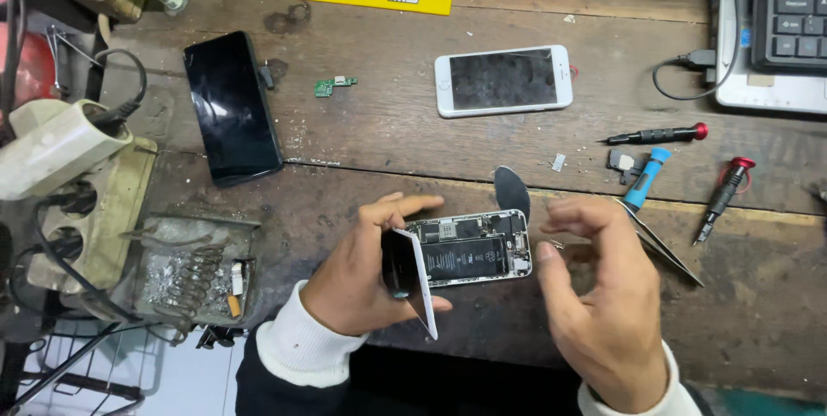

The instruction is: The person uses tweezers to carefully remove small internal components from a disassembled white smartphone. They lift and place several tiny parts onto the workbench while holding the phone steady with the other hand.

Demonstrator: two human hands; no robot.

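The opened phone [469,251] lies on the wooden tabletop [362,123] close to the person, its battery and small parts bare. The left hand [362,274] pinches the lifted screen panel [413,278] by its edges, tilted up from the phone's left end. The right hand [594,295] hovers just beside the phone's right end, fingers loosely curled and holding nothing. The panel looks thin, light and fragile; its rim seems the safest hold.

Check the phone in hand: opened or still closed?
Opened. The left hand tilts the white screen panel up off the phone body, exposing the battery and boards.
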